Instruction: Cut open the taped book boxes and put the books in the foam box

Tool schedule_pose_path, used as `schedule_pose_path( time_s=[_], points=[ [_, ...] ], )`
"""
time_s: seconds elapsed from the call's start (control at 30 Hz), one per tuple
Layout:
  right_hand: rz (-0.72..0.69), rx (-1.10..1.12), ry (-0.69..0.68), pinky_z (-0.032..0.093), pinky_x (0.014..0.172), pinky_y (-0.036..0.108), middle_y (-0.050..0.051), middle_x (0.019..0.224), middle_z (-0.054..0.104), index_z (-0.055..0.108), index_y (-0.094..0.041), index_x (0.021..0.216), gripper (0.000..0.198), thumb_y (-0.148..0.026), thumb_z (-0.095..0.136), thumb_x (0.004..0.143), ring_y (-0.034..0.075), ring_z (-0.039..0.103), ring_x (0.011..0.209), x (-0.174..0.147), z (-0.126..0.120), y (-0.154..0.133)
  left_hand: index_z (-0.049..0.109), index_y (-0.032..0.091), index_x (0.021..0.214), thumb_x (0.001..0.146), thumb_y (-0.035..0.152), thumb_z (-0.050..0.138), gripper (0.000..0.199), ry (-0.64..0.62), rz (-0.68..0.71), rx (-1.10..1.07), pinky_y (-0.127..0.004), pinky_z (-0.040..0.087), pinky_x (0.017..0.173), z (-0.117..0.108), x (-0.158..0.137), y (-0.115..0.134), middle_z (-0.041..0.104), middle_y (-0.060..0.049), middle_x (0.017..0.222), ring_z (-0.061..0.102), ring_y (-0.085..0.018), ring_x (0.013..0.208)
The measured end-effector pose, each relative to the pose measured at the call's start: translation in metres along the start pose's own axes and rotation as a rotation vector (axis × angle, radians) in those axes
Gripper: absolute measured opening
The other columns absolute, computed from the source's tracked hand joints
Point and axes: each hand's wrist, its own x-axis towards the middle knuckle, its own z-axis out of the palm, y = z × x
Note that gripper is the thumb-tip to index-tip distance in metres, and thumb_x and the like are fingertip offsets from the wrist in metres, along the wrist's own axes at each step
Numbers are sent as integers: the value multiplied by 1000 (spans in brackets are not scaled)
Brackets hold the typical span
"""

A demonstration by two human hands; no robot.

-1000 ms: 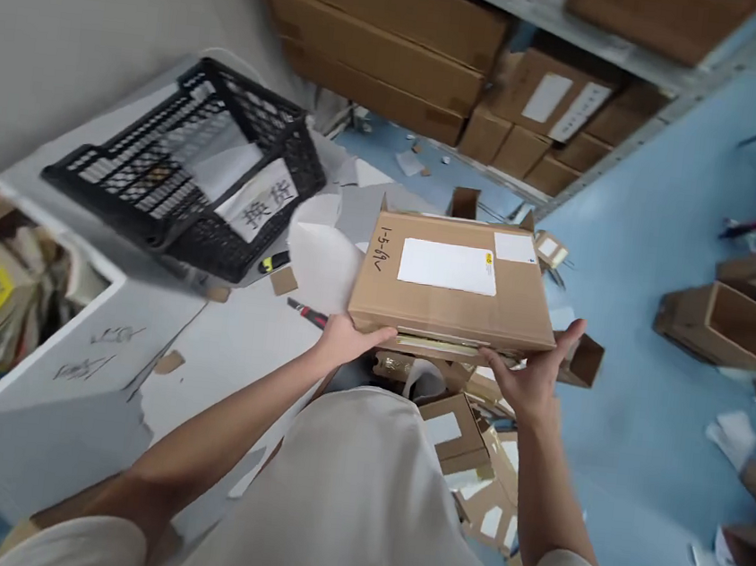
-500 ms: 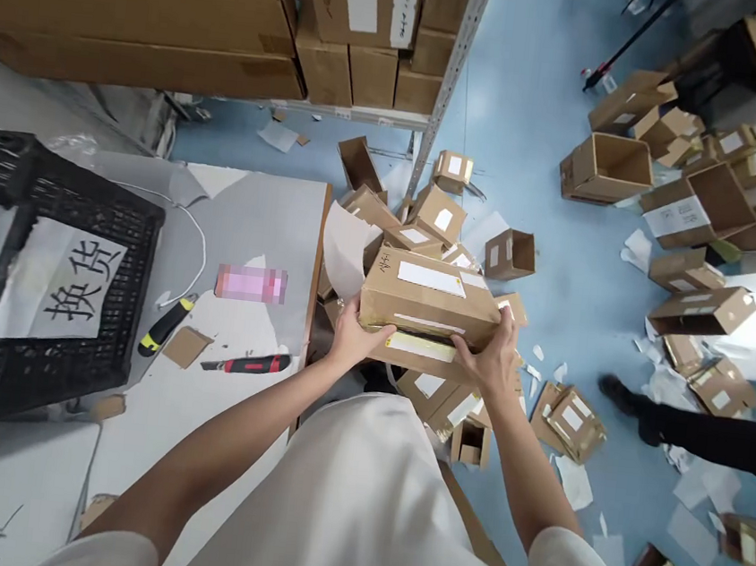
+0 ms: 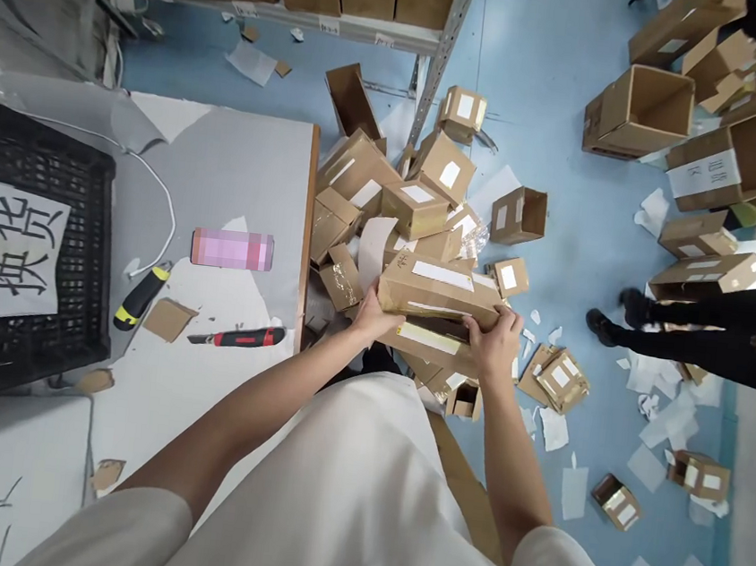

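Note:
A brown cardboard box (image 3: 441,293) with white labels is held out in front of my body, beyond the table's right edge. My left hand (image 3: 378,317) grips its left end, thumb along the near side. At the right end, my right hand (image 3: 496,342) has its fingers bent over the corner and its thumb at a dark gap. Below that gap a cardboard panel with a pale yellow-edged strip (image 3: 431,339) juts toward me. What is inside the box cannot be made out. A curled white sheet (image 3: 373,251) stands behind its left end.
On the table (image 3: 256,162) lie a red-black utility knife (image 3: 237,337), a yellow-black cutter (image 3: 141,296), a blurred-out pink item (image 3: 232,250) and a black crate (image 3: 85,279). Several cartons (image 3: 420,199) are heaped beyond the box. A metal shelf post (image 3: 446,52) rises there. Another person's legs (image 3: 704,326) stand right.
The view has shifted, with the shelf sliding up out of frame. My hands still hold the box, and the dark gap by my right thumb looks wider. Both legs of the other person now show.

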Motion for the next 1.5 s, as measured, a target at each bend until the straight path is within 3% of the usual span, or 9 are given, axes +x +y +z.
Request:
schedule_pose_path(
  time_s=[0.23,0.37,0.53,0.67,0.8,1.0,1.2,1.33,1.5],
  points=[
    [-116,147,-52,44,95,45,18,135,40,46,-19,122,43,-40,54,85,29,43,125,5,19,24,58,18,116,66,12,66,51,-53,5,-195,-39,44,99,3,25,-28,65,-8,117,60,-22,108],
    [-119,190,17,40,101,47,18,141,35,46,-20,126,41,-33,47,87,28,38,132,11,25,42,53,16,126,68,12,64,60,-192,70,-203,-41,38,106,8,47,-17,59,-10,129,52,-23,122],
    [-56,138,124,33,106,50,18,144,32,47,-19,127,41,-29,43,88,29,32,137,18,26,47,34,18,144,57,20,79,98,-281,87,110,-44,14,117,9,67,17,22,-14,155,13,-32,145],
    [-117,139,59,33,106,49,20,142,34,44,-17,131,45,-30,43,87,29,29,138,18,30,41,15,18,150,64,28,77,107,-347,75,-4,-42,22,115,-3,61,19,21,-17,155,25,-30,142],
    [-198,159,-25,34,105,50,21,141,35,42,-15,132,48,-32,42,87,30,28,138,18,39,34,34,14,143,69,31,75,86,-326,-6,-133,-46,37,107,-34,27,-11,41,-21,144,46,-30,129],
    [-322,187,-105,33,104,53,22,138,36,41,-13,132,55,-36,46,83,35,30,135,30,59,7,59,14,120,65,36,77,62,14,-84,-64,-48,48,95,-127,-73,-78,65,-18,117,64,-31,105],
    [-716,219,-387,43,94,52,23,132,43,42,-13,131,53,-33,45,82,35,44,125,35,100,-86,60,17,119,68,32,69,53,558,-242,171,-50,43,97,-211,-208,-147,60,-20,125,60,-37,110],
    [-1117,175,-715,50,86,47,20,118,57,44,-13,129,47,-31,42,85,29,62,100,16,134,-180,56,13,123,72,32,61,54,792,-444,278,-49,42,97,-205,-287,-184,61,-20,121,59,-36,112],
    [-1580,48,-948,51,85,42,15,112,65,55,-15,120,37,-27,40,88,25,65,92,-49,159,-296,54,12,123,81,42,51,51,1182,-494,46,-43,44,98,-140,-350,-201,60,-18,122,60,-29,110]
  ],
)
